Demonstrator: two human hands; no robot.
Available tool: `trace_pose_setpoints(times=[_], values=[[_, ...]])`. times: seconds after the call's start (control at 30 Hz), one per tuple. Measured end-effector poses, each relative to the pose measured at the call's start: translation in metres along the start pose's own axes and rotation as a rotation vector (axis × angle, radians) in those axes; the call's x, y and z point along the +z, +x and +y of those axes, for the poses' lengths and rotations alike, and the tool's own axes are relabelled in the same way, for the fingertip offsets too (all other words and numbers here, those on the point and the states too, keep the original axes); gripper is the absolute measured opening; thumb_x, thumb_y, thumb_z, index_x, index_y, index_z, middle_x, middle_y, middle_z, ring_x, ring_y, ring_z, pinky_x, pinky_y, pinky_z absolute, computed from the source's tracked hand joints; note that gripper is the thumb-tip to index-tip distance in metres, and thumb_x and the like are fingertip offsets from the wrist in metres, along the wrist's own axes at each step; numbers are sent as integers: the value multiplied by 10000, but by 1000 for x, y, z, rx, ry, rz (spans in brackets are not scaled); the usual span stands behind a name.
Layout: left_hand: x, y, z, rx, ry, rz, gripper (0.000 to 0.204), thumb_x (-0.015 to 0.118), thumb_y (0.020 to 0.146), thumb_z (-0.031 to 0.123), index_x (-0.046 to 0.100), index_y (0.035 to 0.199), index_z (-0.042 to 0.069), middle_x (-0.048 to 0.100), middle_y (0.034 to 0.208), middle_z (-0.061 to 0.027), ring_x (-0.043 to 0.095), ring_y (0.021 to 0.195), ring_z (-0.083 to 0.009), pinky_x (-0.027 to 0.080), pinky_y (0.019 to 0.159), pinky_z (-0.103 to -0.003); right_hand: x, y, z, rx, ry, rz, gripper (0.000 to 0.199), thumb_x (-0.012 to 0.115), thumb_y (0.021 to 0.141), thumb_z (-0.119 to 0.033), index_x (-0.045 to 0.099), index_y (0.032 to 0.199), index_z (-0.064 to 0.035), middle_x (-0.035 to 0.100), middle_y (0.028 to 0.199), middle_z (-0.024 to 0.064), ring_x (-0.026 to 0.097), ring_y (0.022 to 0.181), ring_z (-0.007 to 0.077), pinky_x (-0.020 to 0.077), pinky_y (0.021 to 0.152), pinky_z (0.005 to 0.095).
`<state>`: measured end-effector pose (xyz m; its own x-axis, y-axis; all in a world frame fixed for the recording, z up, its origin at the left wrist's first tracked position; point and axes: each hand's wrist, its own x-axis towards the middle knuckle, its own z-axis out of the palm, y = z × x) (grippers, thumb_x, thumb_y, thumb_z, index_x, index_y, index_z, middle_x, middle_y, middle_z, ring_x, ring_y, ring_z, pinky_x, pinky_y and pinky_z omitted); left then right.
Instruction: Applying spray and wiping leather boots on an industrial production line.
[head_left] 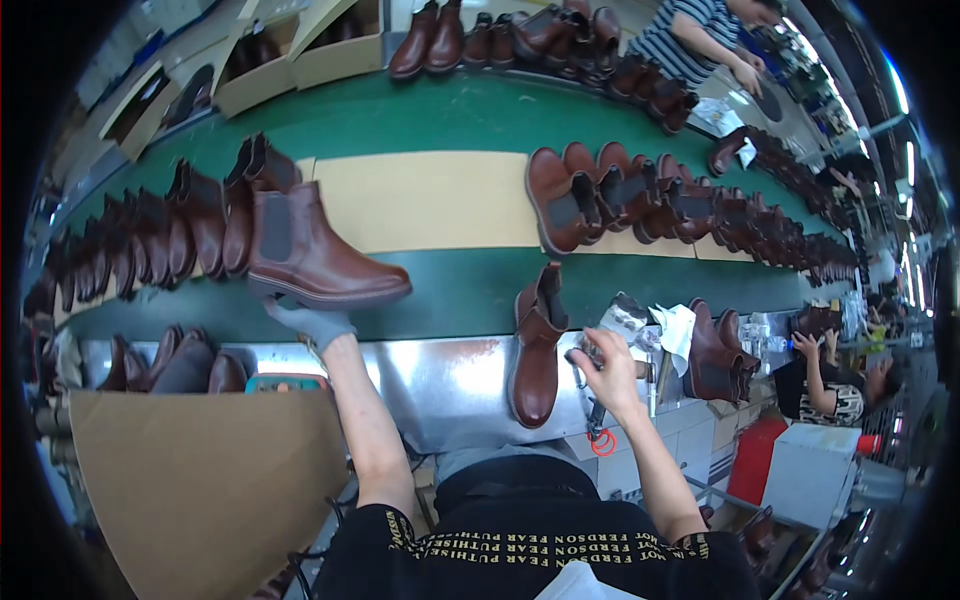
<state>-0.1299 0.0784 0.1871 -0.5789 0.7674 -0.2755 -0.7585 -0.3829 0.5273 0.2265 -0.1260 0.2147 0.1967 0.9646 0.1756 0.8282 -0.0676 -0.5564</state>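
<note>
My left hand, in a grey glove, grips a brown leather Chelsea boot from below at its heel and sole. The boot is raised above the bench, toe pointing right, with a dark elastic panel at its side. Its mate in style, another brown boot, stands on the metal bench edge with its toe toward me. Just right of that boot is my right hand, bare, thumb apart from the bent fingers. A dark cover or spot shows on the thumb tip. Nothing held shows in this hand.
Rows of brown boots stand left and right on the green conveyor. A white cloth, a red coil and more boots lie rightward. Cardboard stands lower left. A co-worker works across the line.
</note>
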Motion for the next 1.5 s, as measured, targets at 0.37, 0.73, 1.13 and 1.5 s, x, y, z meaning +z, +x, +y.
trace_pose_setpoints(times=[0.37, 0.73, 1.13, 1.5], values=[[108, -17, -127, -575, -81, -425, 715, 414, 909, 626, 396, 1408, 114, 420, 1439, -48, 396, 1311, -237, 282, 1131, -365, -5, 52, 8, 70, 158, -66, 204, 759, 714, -99, 681, 883, -16, 618, 842, 135, 598, 848, 288, 475, 742, 378], [255, -43, -293, -625, 34, -316, 797, 609, 801, 641, 403, 1383, 138, 413, 1313, -108, 406, 1257, -261, 334, 1089, -409, -269, 268, 93, 167, 598, 281, 93, 678, 818, -35, 653, 890, 19, 673, 813, 25, 602, 709, 76, 478, 659, 225], [248, 5, -511, -842, 34, -207, 537, 717, 774, 353, 469, 1165, 80, 379, 1193, -203, 404, 1224, -401, 364, 1070, -521, -172, 510, 319, 565, -109, 626, 332, 780, 707, -235, 716, 956, -26, 707, 934, 172, 677, 940, 282, 498, 837, 379], [207, 49, -577, -922, 212, -341, 451, 661, 824, 269, 456, 1127, 4, 401, 1204, -243, 428, 1215, -415, 393, 1057, -533, -68, 607, 394, 841, -188, 591, 257, 722, 766, -246, 716, 968, -88, 678, 1075, 170, 647, 1026, 342, 528, 878, 422]])
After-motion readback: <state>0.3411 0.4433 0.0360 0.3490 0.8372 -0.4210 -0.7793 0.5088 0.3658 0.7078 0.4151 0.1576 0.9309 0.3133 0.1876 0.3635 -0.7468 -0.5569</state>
